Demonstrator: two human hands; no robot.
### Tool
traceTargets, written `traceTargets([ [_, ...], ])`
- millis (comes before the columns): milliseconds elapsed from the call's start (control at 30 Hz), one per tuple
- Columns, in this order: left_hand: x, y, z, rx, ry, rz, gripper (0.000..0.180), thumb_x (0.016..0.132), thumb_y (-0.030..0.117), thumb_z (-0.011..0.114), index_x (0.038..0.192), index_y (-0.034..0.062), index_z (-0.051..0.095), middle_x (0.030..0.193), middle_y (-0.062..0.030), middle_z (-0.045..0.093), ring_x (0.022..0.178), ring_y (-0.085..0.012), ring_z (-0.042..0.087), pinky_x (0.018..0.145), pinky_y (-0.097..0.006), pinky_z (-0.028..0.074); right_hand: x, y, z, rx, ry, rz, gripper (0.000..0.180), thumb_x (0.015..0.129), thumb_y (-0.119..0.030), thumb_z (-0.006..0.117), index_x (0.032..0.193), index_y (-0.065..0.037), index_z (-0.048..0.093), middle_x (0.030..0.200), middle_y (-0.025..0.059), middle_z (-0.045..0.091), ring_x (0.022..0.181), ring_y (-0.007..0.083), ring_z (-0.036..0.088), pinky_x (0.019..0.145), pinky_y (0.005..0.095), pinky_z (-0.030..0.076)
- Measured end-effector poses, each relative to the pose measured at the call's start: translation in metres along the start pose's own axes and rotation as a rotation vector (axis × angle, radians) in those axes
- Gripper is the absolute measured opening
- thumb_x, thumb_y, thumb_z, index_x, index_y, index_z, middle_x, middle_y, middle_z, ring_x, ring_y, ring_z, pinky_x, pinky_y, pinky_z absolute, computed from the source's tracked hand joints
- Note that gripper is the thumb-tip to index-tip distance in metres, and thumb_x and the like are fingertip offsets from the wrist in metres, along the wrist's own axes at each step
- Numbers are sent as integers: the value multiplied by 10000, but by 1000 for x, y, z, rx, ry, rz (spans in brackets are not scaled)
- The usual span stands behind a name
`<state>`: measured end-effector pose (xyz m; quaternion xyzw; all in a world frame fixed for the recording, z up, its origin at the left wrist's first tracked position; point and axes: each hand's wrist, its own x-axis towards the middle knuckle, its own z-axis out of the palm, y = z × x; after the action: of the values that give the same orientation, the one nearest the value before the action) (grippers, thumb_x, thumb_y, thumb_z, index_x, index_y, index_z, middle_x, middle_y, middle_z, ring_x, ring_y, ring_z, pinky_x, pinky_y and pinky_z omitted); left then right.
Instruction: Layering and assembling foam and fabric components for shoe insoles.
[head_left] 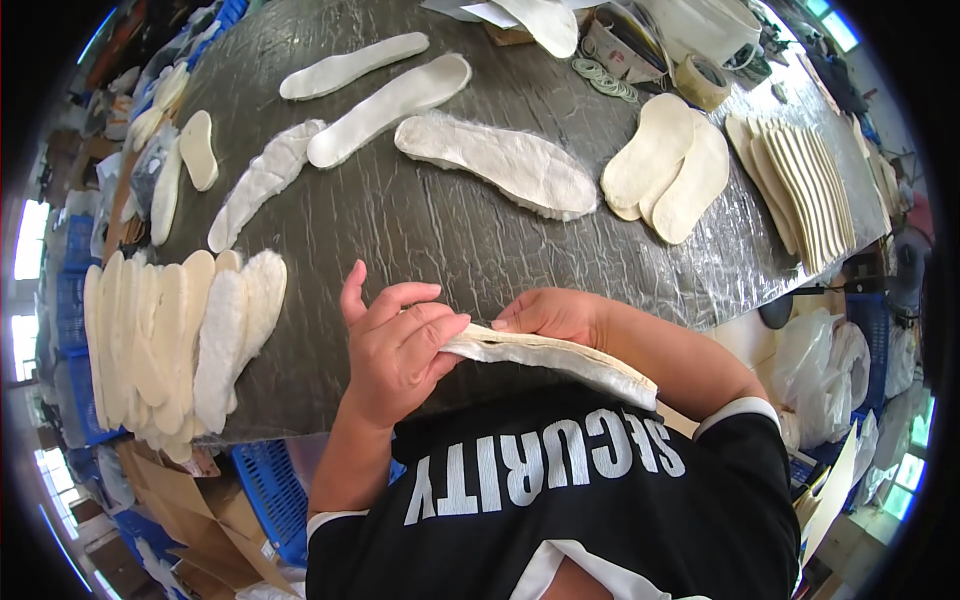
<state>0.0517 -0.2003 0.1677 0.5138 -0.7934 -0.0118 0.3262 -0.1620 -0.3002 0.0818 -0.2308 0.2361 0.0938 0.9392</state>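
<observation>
At the left near corner of the table (330,220), the insole stack (155,330) overlaps itself; its lower pieces are largely hidden. Below the near edge, a blue crate (270,495) is partly covered. At the table's far right, a white tub (705,30) is cut off by the picture's upper edge. Contents of the bags (810,360) off its right side cannot be made out.

Left hand (400,340): partly closed, gripping the left end of an insole (560,358) held at the table's near edge; upper fingers are spread clear. Right hand (560,315): narrow, thumb on the insole's cream edge; its other fingertips are mostly hidden. Whether the cream and fluffy layers are joined cannot be told.
</observation>
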Motion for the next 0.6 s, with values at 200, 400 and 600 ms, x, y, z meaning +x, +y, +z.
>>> traceTargets([
  [200,-8,4,3,-98,-53,-25,231,596,155,779,808,146,687,777,27,648,866,-164,627,1086,-567,238,-40,-31,18,-1091,175,-386,420,957,-373,585,1144,-5,659,1026,111,695,943,243,668,806,364,517],
  [400,-16,8,13,-145,-114,-87,224,605,131,779,806,130,679,766,17,649,854,-170,625,1053,-563,269,-41,-38,91,-1845,297,-276,304,856,-378,656,939,-87,688,848,121,688,822,330,668,741,417,513],
  [600,-32,7,11,-350,-150,-421,203,697,53,756,885,38,680,857,-69,679,807,-225,638,853,-378,471,-27,-18,58,-2011,492,-543,263,789,-359,699,735,-122,598,658,57,607,653,260,621,669,388,473],
])
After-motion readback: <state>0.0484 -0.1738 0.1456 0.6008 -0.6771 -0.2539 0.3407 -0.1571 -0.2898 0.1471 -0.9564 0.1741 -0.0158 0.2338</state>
